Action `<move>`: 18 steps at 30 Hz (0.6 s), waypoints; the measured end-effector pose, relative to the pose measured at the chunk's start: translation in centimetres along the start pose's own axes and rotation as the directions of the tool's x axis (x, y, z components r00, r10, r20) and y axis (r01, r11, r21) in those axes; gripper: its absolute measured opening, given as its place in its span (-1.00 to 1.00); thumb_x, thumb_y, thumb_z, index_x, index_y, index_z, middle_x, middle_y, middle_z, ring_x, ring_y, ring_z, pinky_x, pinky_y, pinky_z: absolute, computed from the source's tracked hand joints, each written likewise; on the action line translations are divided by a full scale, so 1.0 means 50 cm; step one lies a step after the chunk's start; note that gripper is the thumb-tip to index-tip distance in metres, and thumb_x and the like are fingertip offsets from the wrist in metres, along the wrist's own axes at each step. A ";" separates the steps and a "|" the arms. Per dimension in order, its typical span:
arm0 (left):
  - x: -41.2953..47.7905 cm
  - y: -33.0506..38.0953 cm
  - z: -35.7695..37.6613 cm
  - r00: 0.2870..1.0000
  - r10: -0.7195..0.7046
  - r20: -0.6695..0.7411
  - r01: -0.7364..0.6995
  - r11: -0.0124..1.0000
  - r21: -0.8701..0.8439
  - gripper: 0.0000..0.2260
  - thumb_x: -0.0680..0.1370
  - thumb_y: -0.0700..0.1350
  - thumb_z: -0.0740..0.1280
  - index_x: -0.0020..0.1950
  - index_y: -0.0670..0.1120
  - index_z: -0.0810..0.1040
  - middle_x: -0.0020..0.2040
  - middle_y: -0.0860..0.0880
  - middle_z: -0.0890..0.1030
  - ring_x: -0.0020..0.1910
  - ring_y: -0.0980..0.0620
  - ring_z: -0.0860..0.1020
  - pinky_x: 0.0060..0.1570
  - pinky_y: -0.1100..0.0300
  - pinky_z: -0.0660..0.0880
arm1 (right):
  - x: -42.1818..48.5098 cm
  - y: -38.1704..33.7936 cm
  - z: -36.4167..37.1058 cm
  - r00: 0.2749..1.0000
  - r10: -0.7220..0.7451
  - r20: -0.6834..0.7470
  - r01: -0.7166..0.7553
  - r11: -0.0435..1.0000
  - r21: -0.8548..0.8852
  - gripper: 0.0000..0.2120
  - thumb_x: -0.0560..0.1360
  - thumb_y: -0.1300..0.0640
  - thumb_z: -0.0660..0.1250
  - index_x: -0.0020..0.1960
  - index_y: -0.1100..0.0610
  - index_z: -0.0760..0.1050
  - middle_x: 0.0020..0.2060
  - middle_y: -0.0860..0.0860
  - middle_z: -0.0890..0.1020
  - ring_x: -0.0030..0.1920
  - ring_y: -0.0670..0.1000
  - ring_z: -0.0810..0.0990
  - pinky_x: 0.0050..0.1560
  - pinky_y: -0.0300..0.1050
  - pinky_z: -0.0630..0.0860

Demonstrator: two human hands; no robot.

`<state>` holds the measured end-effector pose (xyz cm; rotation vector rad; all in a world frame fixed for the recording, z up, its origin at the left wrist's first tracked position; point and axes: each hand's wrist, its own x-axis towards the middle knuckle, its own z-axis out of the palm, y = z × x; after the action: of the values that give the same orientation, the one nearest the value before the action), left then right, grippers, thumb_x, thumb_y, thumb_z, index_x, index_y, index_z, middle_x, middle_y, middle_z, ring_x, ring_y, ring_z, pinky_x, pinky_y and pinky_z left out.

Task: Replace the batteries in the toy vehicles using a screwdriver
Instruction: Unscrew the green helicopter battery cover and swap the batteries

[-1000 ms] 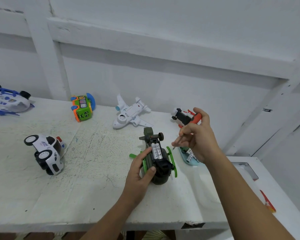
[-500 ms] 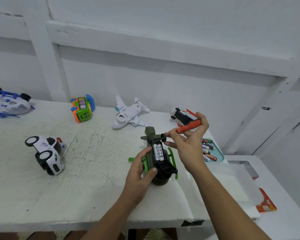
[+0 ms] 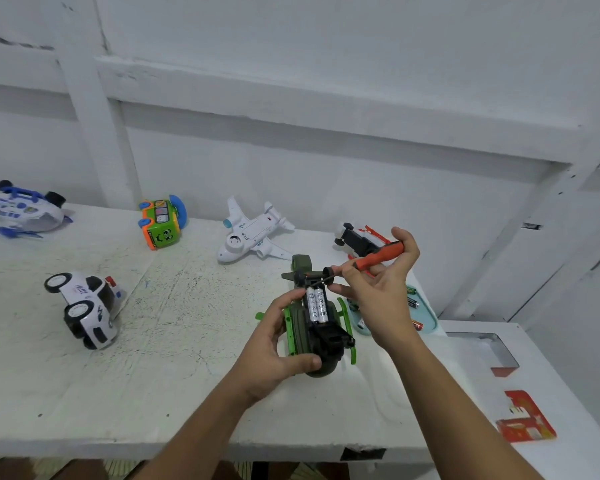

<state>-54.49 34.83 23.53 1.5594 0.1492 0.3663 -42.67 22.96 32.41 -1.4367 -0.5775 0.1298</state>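
A dark green toy helicopter (image 3: pixel 321 341) lies belly-up near the table's front, its battery bay uncovered with two white batteries (image 3: pixel 316 304) showing. My left hand (image 3: pixel 274 355) grips its left side and nose. My right hand (image 3: pixel 378 289) holds an orange-handled screwdriver (image 3: pixel 378 254) between fingers and thumb, its dark tip slanting down to the tail end just above the batteries.
A teal tray (image 3: pixel 426 317) of loose batteries lies behind my right wrist. Other toys sit around: a police car (image 3: pixel 87 308), a green bus (image 3: pixel 161 223), a white plane (image 3: pixel 253 232), a blue-white craft (image 3: pixel 18 209), a black-red vehicle (image 3: pixel 357 239). Red packaging (image 3: pixel 525 417) lies right.
My right hand turned the screwdriver over from an upright hold and brought its tip down to the helicopter's tail end. The left hand stays gripping the toy.
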 end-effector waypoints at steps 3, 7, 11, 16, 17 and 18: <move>0.006 0.006 0.016 1.000 0.007 -0.029 -0.008 1.000 -0.011 -0.19 0.20 -0.15 0.64 0.35 0.28 0.41 0.29 0.06 0.54 0.31 0.06 0.49 0.35 -0.05 0.44 | 0.006 -0.004 -0.020 1.000 -0.011 0.017 0.011 1.000 0.012 -0.35 0.54 0.41 0.26 0.32 -0.18 0.06 0.11 0.35 0.49 -0.03 0.10 0.70 -0.10 0.01 0.65; 0.013 0.022 0.039 0.998 -0.014 -0.059 0.012 0.999 -0.030 -0.19 0.16 -0.14 0.65 0.31 0.29 0.44 0.27 0.16 0.54 0.28 0.09 0.53 0.28 -0.10 0.49 | 0.013 -0.014 -0.044 0.999 -0.011 0.032 0.010 0.999 0.037 -0.37 0.54 0.42 0.26 0.33 -0.12 0.05 0.05 0.36 0.51 -0.02 0.12 0.70 -0.05 0.06 0.66; 0.018 0.038 0.062 0.997 -0.020 -0.079 0.022 0.999 0.024 -0.20 0.16 -0.14 0.65 0.29 0.32 0.43 0.28 0.19 0.52 0.31 0.11 0.49 0.34 -0.09 0.44 | 0.016 -0.024 -0.071 0.999 0.009 0.032 -0.010 0.999 0.044 -0.37 0.54 0.43 0.27 0.31 -0.13 0.07 0.05 0.36 0.53 -0.02 0.14 0.70 -0.06 0.07 0.66; 0.029 0.059 0.094 0.997 0.012 -0.071 -0.003 0.993 0.121 -0.19 0.22 -0.31 0.63 0.31 0.26 0.44 0.20 0.25 0.55 0.25 0.28 0.47 0.18 0.29 0.48 | 0.015 -0.039 -0.120 1.000 0.018 -0.010 -0.017 0.994 0.108 -0.37 0.53 0.45 0.26 0.31 -0.11 0.07 -0.10 0.24 0.57 -0.02 0.17 0.70 -0.11 0.00 0.65; 0.031 0.064 0.103 0.997 0.020 -0.068 -0.011 0.991 0.134 -0.19 0.23 -0.34 0.62 0.32 0.23 0.44 0.18 0.25 0.56 0.21 0.33 0.47 0.11 0.40 0.46 | 0.014 -0.043 -0.132 1.000 0.019 -0.018 -0.016 0.992 0.121 -0.36 0.53 0.45 0.26 0.31 -0.12 0.07 -0.14 0.20 0.57 -0.03 0.17 0.70 -0.10 0.02 0.65; 0.034 0.069 0.111 0.998 0.028 -0.064 -0.018 0.989 0.146 -0.20 0.23 -0.36 0.61 0.31 0.21 0.44 0.18 0.24 0.55 0.19 0.37 0.47 0.06 0.47 0.45 | 0.013 -0.046 -0.143 0.999 0.020 -0.028 -0.017 0.991 0.133 -0.36 0.53 0.45 0.26 0.31 -0.13 0.07 -0.16 0.18 0.56 -0.04 0.18 0.70 -0.08 0.04 0.65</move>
<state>-51.58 30.00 27.25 1.6948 0.2137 0.4332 -39.49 16.48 34.62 -1.3130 -0.5220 0.1587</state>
